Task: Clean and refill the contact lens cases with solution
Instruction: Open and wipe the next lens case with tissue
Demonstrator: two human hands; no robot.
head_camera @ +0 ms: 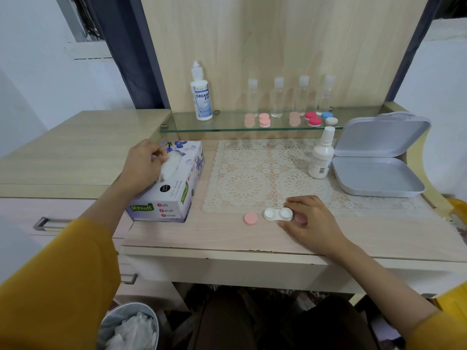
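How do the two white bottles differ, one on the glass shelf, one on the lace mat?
The shelf bottle shows a Dream Eye label; the mat bottle shows small print and a barcode. The shelf bottle's cap is slim and stepped; the mat bottle's is a plain cylinder. Both stand upright.

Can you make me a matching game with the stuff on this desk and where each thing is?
Things:
1. tall solution bottle
2. tissue box
3. grey tin
4. loose pink cap

Places:
A. the left hand pinches a tissue at its slot
B. standing on the glass shelf
C. just left of the open white lens case
D. lid up, beside the small white bottle

Pairs: 1-B, 2-A, 3-D, 4-C
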